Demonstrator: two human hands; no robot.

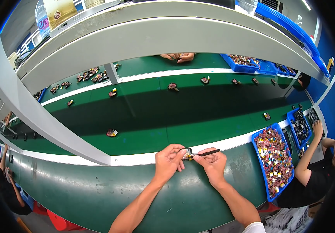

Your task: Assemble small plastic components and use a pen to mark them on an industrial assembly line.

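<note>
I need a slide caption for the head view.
Left hand holds a small part, right hand a slim black tool.

bright overall; a broad shadow (214, 99) darkens the green belt (144, 143), soft glare on the worktop (78, 180), straight edges bowed.

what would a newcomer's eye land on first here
Probably the blue tray heaped with multicoloured parts, on the green bench at right. Next, at lower centre, the left hand grips a small component while the right hand holds a slim black tool.
</note>
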